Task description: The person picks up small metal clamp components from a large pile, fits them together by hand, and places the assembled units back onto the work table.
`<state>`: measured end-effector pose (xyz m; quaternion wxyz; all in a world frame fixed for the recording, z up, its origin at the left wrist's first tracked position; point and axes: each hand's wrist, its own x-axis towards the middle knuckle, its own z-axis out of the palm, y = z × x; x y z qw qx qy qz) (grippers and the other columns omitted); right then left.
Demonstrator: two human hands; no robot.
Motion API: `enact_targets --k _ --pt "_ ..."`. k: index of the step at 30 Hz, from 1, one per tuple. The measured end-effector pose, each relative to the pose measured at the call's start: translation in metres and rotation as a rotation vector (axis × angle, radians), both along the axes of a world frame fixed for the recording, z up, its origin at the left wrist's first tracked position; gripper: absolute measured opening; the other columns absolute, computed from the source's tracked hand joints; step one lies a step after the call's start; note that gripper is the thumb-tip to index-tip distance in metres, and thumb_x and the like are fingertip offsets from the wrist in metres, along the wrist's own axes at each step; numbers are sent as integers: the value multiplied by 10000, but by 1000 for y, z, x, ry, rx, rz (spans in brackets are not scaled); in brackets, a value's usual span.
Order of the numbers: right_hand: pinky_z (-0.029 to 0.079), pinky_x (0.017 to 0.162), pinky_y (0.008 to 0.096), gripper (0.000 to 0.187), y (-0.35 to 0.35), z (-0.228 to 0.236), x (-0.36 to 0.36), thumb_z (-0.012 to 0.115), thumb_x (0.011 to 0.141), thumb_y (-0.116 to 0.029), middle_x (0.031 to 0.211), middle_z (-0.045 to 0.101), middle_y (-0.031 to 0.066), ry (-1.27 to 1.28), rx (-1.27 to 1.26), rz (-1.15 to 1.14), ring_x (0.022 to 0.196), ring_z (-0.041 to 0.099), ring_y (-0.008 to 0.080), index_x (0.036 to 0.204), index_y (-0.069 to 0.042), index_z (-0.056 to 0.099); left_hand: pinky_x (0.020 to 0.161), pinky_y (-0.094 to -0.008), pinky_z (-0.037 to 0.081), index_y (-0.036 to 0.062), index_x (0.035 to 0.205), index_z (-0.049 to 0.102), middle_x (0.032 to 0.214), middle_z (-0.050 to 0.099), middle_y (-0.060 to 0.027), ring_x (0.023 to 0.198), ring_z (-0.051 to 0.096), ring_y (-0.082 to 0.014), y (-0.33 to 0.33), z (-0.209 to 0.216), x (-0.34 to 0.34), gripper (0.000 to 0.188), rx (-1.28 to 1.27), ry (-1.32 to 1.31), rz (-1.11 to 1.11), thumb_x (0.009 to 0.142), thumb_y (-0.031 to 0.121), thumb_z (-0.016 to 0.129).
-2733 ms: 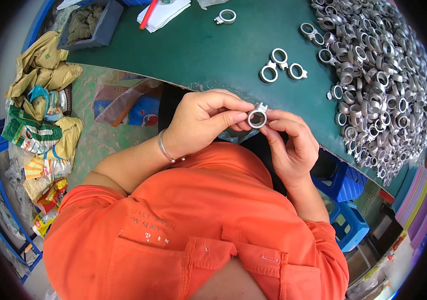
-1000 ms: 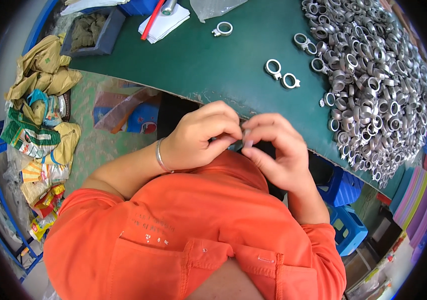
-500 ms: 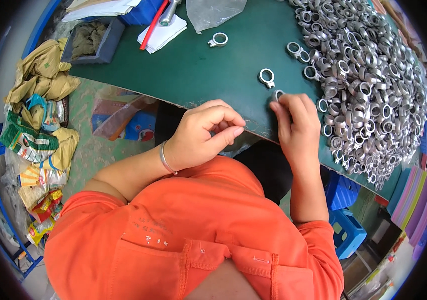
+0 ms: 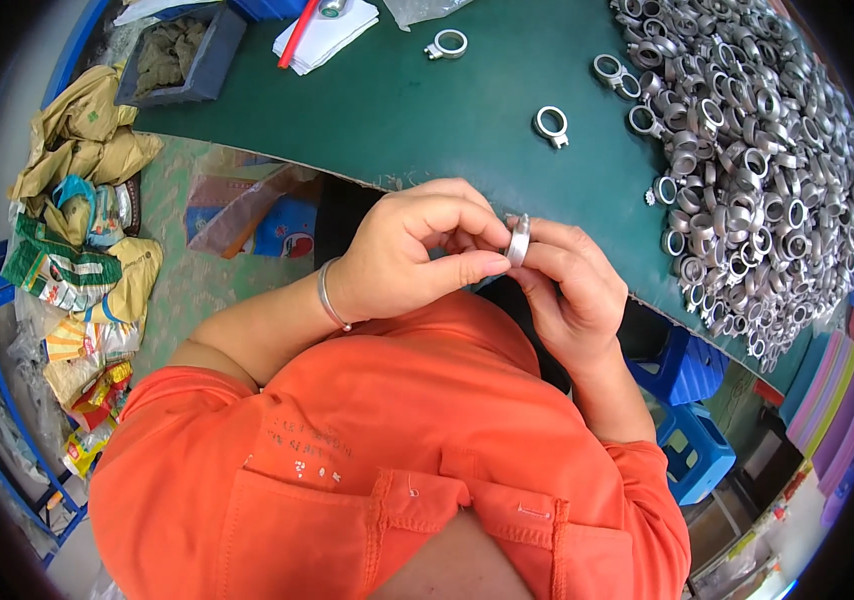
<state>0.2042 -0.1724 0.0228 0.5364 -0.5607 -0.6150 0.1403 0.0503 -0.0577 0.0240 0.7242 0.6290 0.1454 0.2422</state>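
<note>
I find the silvery ring (image 4: pixel 518 242) a little above and right of the frame's centre, turned nearly edge-on, with its small lug toward the top. The left hand (image 4: pixel 417 240) is drawn to a narrow pinch at the ring's left side, thumb below the index finger; the right hand (image 4: pixel 577 290) has its fingers closed in on the right side, so I count 2 hands on 1 part. How far the right fingertips reach behind or into the bore, I cannot tell from here. I judge it to be metal: stiff, light enough for 2 fingertips, hard to crush, and perhaps slick on its smooth outer band. I would take hold across the band's opposite edges, thumb against index finger, and use the lug as a stop against spinning. I would not squeeze the lug itself, as it looks small and may have hard corners. A loose ring (image 4: pixel 551 127) lies flat on the green table (image 4: pixel 377 100) at upper right of centre, well apart from the heaped rings (image 4: pixel 747 190) filling the upper right.
</note>
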Motion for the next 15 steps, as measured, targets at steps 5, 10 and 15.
enact_targets --k 5,10,15 --pt "538 727 264 76 -4 3 -18 538 917 52 968 665 130 793 -122 -96 849 650 151 970 12 574 628 -263 493 -5 894 667 875 626 -93 738 611 -178 3 1 0 142 482 -7 19 774 -80 683" --pt "513 758 237 194 -9 4 -2 543 958 -56 1028 623 77 780 -378 139 859 609 100 1119 48 570 630 -283 489 9 870 654 867 623 -102 743 605 -213 1 -3 -2 165 584 -18 35 740 -85 693" --pt "504 782 363 193 -11 17 8 677 723 60 1043 597 133 50 -276 267 903 612 298 892 -18 624 635 -284 483 38 824 615 863 608 -92 757 599 -203 5 -2 -9 181 643 -9 40 721 -104 661"
